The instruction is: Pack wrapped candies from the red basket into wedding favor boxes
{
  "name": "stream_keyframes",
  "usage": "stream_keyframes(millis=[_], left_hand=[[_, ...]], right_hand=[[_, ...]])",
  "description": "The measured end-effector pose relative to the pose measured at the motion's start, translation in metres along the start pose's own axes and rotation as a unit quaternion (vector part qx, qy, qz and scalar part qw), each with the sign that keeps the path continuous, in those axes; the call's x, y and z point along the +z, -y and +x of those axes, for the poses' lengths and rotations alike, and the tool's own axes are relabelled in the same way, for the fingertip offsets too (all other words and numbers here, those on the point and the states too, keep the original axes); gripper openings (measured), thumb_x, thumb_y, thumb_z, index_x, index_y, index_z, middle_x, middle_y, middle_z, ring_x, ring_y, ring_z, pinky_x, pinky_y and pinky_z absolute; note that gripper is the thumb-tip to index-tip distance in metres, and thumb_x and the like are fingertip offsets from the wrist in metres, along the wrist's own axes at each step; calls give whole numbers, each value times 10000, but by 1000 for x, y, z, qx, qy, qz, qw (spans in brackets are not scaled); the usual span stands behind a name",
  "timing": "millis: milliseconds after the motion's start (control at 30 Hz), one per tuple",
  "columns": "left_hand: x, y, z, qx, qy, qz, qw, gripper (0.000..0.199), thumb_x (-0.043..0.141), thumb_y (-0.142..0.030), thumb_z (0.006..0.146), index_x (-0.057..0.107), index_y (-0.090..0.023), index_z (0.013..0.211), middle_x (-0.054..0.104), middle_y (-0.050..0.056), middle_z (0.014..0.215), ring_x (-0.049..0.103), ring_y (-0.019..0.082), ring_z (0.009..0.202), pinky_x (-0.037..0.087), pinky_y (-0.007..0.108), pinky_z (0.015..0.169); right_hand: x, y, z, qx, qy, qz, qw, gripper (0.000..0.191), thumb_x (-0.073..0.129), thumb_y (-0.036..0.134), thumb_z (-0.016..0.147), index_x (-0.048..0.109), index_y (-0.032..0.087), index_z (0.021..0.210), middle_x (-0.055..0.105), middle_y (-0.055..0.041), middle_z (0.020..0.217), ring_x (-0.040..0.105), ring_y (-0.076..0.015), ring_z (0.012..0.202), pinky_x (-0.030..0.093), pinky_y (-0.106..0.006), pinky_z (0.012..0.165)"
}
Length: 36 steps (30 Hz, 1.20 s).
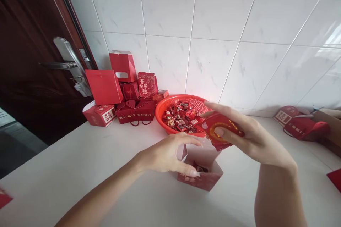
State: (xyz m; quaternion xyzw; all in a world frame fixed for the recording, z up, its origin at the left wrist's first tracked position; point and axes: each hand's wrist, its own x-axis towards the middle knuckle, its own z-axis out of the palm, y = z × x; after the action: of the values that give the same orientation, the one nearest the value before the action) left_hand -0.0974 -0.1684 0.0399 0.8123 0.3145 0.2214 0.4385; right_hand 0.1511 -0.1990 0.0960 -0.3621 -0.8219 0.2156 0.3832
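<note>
– While the right hand [254, 142] pinches a red packet [210, 127], what's the left hand [165, 152] doing over there?
– Thumb and fingers spread at the open box [201, 181], before the red basket [159, 112] by the bench's [80, 159] back edge

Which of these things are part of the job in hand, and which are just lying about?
Seemingly in the job:
- left hand, at the open box
- right hand, holding a red packet
- red basket of small wrapped packets, close behind the box

Probably just lying about:
- red boxes stacked by the door
- red boxes at far right
</note>
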Motion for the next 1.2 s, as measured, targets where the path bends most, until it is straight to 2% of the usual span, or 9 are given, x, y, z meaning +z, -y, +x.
stream_keyframes(millis=[67,100,200,300,400,633,833,1067,1200], left_hand=[[0,-4,-1,22,10,-2,1000,644,928,-319,654,725,-370,1263,674,30,1392,584,317,1332,461,441,1115],[0,-5,-2,35,18,-7,999,648,927,-298,653,724,-380,1263,689,22,1369,601,316,1313,483,433,1090],[0,-10,-4,63,41,-38,996,663,901,-242,692,698,-388,1306,708,19,1336,630,318,1277,516,437,1046],[-1,-9,-4,60,44,-49,996,688,900,-233,698,680,-386,1332,695,16,1357,614,313,1300,482,448,1090],[-1,-6,-1,48,24,-40,998,694,922,-264,670,692,-382,1313,698,10,1351,619,308,1289,481,429,1083],[-4,-5,3,19,16,-48,999,657,909,-252,687,698,-313,1307,721,47,1303,632,301,1263,476,424,1086],[-4,-7,3,3,38,-59,998,674,908,-235,679,688,-305,1312,703,34,1337,596,291,1309,420,412,1138],[-5,-1,5,-52,8,-27,998,642,903,-273,686,688,-300,1290,671,33,1386,578,297,1324,413,407,1138],[-6,8,7,-19,14,-26,999,513,835,-332,787,693,-320,1279,650,16,1425,560,275,1356,412,408,1154]], right_hand=[[-2,1,-2,19,22,41,999,630,602,296,973,385,357,1562,743,-10,864,682,-200,708,599,-333,638],[-2,2,-3,29,37,61,997,619,619,286,965,402,348,1541,753,-11,875,692,-201,711,601,-330,635],[-2,8,-5,37,99,67,992,331,656,247,943,635,284,1272,778,-40,978,730,-210,806,603,-317,685],[4,14,-5,-1,141,-18,990,177,650,163,924,722,253,1058,771,-33,964,709,-190,821,572,-288,706],[14,15,-3,-17,132,-96,986,207,612,105,908,735,249,990,751,-30,916,672,-177,767,534,-276,661],[31,8,1,41,144,-185,971,321,516,-2,853,718,243,900,728,-18,804,645,-159,635,427,-263,552],[41,15,2,107,157,-269,944,289,502,-38,792,604,227,848,621,44,635,463,-124,479,281,-271,467],[41,17,5,80,118,-253,957,199,562,72,898,663,234,955,704,-10,833,609,-143,614,394,-254,556],[27,11,1,65,66,-273,958,129,566,185,947,674,246,985,725,-29,857,644,-176,644,434,-278,567]])
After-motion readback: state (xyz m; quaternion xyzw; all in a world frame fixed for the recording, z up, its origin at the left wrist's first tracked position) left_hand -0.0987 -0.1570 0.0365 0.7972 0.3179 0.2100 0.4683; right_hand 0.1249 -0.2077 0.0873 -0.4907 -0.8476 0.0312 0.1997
